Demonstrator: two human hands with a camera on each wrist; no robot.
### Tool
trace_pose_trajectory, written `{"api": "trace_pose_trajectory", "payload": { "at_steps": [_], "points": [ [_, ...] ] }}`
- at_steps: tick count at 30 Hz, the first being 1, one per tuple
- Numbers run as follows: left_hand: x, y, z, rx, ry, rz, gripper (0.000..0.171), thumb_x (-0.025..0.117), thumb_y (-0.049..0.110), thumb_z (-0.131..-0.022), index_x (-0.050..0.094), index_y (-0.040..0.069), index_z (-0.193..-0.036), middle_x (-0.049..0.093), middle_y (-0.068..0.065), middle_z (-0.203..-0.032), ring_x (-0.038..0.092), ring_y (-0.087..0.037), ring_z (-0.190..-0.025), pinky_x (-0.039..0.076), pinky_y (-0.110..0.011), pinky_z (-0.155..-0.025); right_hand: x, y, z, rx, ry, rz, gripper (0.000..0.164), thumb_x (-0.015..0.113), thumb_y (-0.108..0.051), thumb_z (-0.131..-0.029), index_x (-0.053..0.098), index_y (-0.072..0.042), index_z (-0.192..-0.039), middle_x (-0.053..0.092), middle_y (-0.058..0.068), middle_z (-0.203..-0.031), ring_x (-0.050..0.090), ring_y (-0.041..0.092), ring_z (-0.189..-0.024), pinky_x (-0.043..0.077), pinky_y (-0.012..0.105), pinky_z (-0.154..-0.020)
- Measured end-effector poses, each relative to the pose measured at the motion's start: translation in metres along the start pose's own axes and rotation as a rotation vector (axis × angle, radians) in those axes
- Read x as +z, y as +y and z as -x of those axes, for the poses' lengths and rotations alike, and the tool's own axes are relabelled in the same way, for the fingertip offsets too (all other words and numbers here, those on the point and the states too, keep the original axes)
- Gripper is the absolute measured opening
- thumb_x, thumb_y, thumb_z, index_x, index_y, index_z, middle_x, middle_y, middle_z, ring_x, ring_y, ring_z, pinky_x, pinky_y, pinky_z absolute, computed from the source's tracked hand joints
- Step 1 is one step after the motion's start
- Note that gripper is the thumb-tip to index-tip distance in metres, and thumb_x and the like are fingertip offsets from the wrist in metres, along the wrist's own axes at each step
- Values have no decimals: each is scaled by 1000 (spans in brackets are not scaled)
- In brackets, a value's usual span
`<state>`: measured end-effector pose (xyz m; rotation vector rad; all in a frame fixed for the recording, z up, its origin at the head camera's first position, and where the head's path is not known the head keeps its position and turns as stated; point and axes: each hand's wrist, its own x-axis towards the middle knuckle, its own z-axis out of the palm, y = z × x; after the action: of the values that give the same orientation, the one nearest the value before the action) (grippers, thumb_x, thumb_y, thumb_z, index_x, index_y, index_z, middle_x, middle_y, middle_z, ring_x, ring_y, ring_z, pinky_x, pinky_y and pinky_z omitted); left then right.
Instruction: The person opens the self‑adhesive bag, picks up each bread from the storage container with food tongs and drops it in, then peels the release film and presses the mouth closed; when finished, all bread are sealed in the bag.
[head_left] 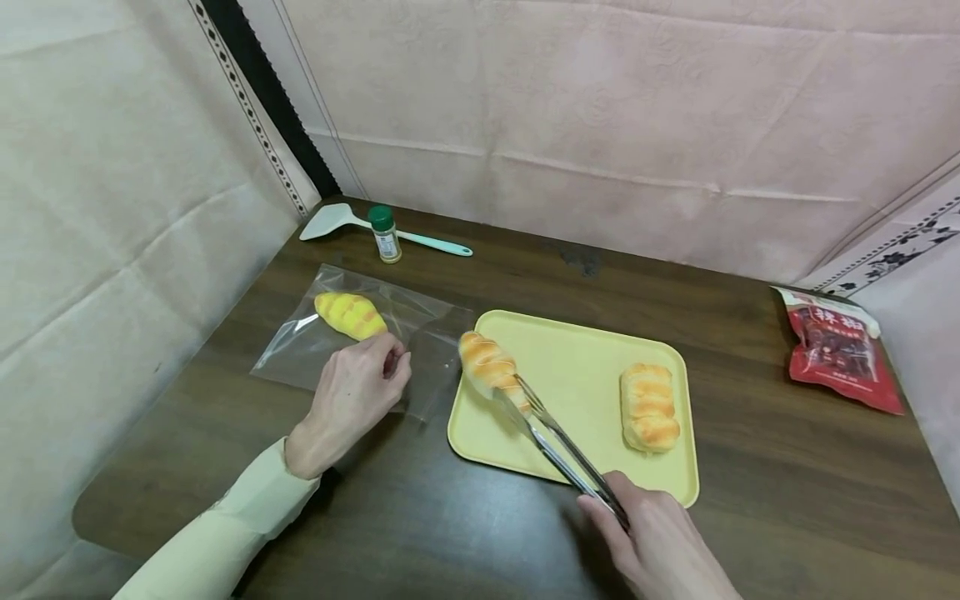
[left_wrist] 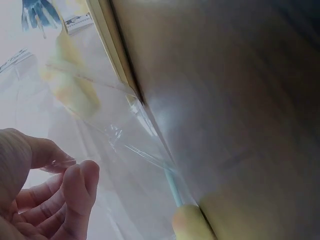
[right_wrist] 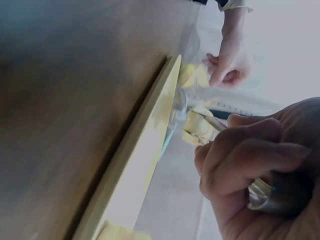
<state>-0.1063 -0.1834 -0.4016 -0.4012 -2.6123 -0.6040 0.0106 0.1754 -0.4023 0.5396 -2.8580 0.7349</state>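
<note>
My left hand [head_left: 352, 383] pinches the near right edge of a clear plastic bag [head_left: 429, 354] between thumb and fingers. A yellow toy bread roll [head_left: 349, 315] lies inside the bag, just beyond that hand. My right hand [head_left: 663, 537] grips metal tongs [head_left: 579, 458]. Between the tong tips is a browned bread roll [head_left: 483, 358], held above the left end of a pale yellow tray [head_left: 570, 354], close to the bag's opening. Another bread roll [head_left: 649, 408] rests on the tray's right side. In the right wrist view the fingers wrap round the tongs' handle.
Behind the bag, a green-capped seasoning bottle [head_left: 385, 237] stands by a pale turquoise spatula [head_left: 431, 242]. A red food packet [head_left: 840, 354] lies at the table's far right. Light cloth [head_left: 600, 100] hangs behind and at the sides of the dark wooden table [head_left: 750, 483].
</note>
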Motion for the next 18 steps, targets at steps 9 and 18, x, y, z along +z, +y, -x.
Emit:
{"api": "trace_pose_trajectory", "payload": {
  "at_steps": [9,18],
  "points": [
    [0,-2,2,31,26,7,3,73,-2,-94,75,0,-93,75,-11,-80,67,-20,-62,60,-42,-58,10,-25,-57,-4,-182,-176,30,71,-30,-106,54,-22,-82,32,-16,-63,38,-1,-58,36,19,-56],
    [-1,-2,2,95,67,-17,5,74,-3,-95,78,0,-98,76,-14,-84,71,-24,-63,59,-44,-56,27,-41,-101,5,-292,-263,35,68,-32,-108,55,-16,-80,35,-10,-62,38,5,-57,35,22,-55]
  ]
}}
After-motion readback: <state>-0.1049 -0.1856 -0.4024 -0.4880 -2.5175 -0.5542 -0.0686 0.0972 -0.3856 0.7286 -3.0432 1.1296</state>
